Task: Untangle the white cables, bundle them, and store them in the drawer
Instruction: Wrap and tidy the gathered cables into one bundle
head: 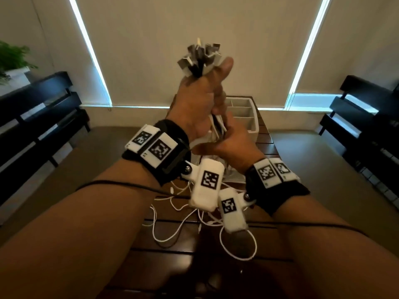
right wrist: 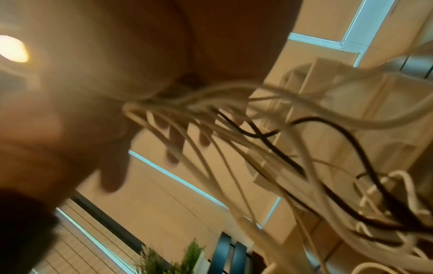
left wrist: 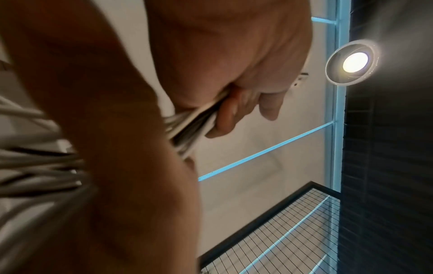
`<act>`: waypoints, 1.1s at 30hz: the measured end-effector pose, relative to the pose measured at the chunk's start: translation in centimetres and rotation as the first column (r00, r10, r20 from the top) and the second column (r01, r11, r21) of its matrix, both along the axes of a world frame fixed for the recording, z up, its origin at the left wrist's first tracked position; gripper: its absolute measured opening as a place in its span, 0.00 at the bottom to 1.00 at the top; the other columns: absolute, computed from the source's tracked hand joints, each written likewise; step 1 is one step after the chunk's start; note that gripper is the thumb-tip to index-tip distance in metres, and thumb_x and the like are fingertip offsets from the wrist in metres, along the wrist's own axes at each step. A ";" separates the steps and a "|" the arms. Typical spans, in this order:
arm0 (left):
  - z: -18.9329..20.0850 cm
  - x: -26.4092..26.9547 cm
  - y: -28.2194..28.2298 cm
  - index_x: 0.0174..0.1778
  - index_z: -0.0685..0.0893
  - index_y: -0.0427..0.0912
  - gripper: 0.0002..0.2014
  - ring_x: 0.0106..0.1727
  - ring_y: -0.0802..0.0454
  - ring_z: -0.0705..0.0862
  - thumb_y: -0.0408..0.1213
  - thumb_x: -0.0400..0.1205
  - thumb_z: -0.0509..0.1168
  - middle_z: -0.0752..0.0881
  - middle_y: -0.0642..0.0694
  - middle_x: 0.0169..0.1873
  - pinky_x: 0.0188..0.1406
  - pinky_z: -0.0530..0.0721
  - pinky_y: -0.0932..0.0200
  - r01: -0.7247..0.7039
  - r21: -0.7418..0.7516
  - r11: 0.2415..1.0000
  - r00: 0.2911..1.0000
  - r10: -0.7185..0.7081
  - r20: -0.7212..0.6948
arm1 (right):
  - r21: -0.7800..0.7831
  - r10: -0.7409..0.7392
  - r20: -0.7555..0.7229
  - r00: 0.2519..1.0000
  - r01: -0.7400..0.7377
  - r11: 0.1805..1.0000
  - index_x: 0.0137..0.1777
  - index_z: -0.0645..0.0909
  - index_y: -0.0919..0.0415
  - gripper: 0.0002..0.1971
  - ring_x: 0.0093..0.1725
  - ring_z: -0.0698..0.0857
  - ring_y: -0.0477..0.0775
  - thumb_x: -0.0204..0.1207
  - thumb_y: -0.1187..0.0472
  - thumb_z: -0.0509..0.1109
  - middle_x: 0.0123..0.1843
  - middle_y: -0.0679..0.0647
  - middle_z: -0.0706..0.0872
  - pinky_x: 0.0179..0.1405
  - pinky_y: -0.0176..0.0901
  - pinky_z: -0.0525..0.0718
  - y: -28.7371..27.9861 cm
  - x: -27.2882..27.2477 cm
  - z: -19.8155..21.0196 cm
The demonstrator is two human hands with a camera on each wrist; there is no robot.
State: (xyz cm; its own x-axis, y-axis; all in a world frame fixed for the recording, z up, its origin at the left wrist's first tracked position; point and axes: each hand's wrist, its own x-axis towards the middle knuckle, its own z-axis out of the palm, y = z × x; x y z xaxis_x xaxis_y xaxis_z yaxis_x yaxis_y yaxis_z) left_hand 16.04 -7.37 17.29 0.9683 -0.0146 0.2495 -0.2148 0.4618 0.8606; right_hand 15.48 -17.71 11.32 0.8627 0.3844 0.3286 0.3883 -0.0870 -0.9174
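Observation:
My left hand (head: pixel 198 104) is raised above the table and grips a bundle of white cables (head: pixel 200 59) just below their plug ends, which fan out above the fist. In the left wrist view its fingers (left wrist: pixel 225 115) curl round the strands (left wrist: pixel 192 126). Below it my right hand (head: pixel 235 143) reaches up into the hanging cables (right wrist: pixel 234 140); its fingers (right wrist: pixel 178 137) lie fairly straight against them. A dark cable (right wrist: pixel 339 129) runs among the white ones. Loose ends trail in loops on the table (head: pixel 164 229). Behind my hands stands the white compartmented drawer (head: pixel 252 130), with its top open.
The dark slatted wooden table (head: pixel 168 255) is narrow, with floor on both sides. Black benches stand at the left (head: pixel 38 108) and right (head: pixel 362 108). A potted plant (head: pixel 13 59) sits at the far left. Window blinds fill the wall ahead.

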 end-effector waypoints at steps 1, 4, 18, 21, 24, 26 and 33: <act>0.0 -0.2 -0.2 0.27 0.72 0.48 0.19 0.17 0.57 0.61 0.35 0.82 0.69 0.64 0.54 0.16 0.17 0.63 0.63 0.024 0.008 1.000 1.000 -0.024 -0.001 | 0.003 -0.026 -0.004 1.000 0.026 1.000 0.58 0.83 0.63 0.24 0.47 0.88 0.45 0.61 0.72 0.82 0.50 0.57 0.90 0.48 0.41 0.87 0.6 0.2 -0.1; 1.4 -0.6 0.7 0.29 0.75 0.48 0.16 0.18 0.57 0.59 0.36 0.83 0.68 0.64 0.54 0.17 0.17 0.62 0.63 0.003 -0.019 1.000 0.999 -0.002 0.041 | -0.055 -0.042 -0.046 0.998 0.039 0.998 0.45 0.85 0.72 0.06 0.33 0.86 0.40 0.68 0.75 0.76 0.37 0.59 0.88 0.33 0.33 0.83 1.0 0.4 -1.7; 4.6 -1.2 8.1 0.28 0.63 0.48 0.22 0.20 0.56 0.59 0.40 0.84 0.66 0.62 0.54 0.17 0.19 0.61 0.61 -0.153 -0.053 0.987 0.964 0.160 0.214 | -0.398 -0.572 0.323 0.754 0.656 0.641 0.47 0.81 0.57 0.07 0.35 0.76 0.53 0.80 0.54 0.68 0.36 0.53 0.80 0.32 0.41 0.70 -6.9 4.5 -4.6; 4.0 -1.1 9.1 0.27 0.63 0.48 0.22 0.20 0.56 0.57 0.41 0.84 0.67 0.62 0.55 0.17 0.19 0.61 0.61 -0.193 -0.066 0.979 0.956 0.203 0.214 | -0.466 -0.443 0.426 0.789 0.611 0.641 0.48 0.82 0.57 0.11 0.39 0.81 0.56 0.77 0.50 0.71 0.36 0.51 0.81 0.39 0.44 0.73 -7.3 5.1 -4.8; 3.9 -1.0 9.1 0.26 0.63 0.48 0.23 0.20 0.56 0.56 0.41 0.84 0.66 0.62 0.55 0.17 0.19 0.61 0.61 -0.188 -0.065 0.980 0.952 0.198 0.234 | -0.789 -0.280 0.290 0.915 0.394 0.472 0.48 0.85 0.55 0.10 0.47 0.86 0.60 0.75 0.49 0.72 0.41 0.54 0.87 0.54 0.53 0.81 -6.6 4.7 -6.2; 3.6 -1.0 8.8 0.27 0.63 0.49 0.23 0.20 0.56 0.56 0.41 0.84 0.67 0.62 0.55 0.17 0.19 0.61 0.61 -0.212 -0.038 0.977 0.948 0.215 0.233 | -0.792 -0.291 0.214 0.932 0.340 0.506 0.45 0.84 0.54 0.07 0.47 0.86 0.59 0.74 0.51 0.72 0.41 0.54 0.87 0.52 0.53 0.82 -6.6 4.5 -6.3; 3.2 -1.2 10.9 0.27 0.65 0.48 0.22 0.22 0.56 0.56 0.43 0.83 0.67 0.62 0.54 0.18 0.20 0.61 0.61 -0.272 -0.083 0.959 0.936 0.284 0.207 | -0.150 -0.257 -0.184 0.949 0.232 0.961 0.40 0.86 0.57 0.03 0.23 0.74 0.54 0.74 0.63 0.74 0.26 0.55 0.78 0.25 0.44 0.74 -8.3 3.3 -3.3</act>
State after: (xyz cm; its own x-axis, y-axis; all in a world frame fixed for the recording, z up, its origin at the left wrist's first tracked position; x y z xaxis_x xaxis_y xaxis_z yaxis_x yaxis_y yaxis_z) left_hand 14.88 3.50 20.50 0.8550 0.2661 0.4452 -0.5181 0.4000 0.7560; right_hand 18.81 -25.97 7.99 0.9783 0.1800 0.1029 0.1504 -0.2745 -0.9497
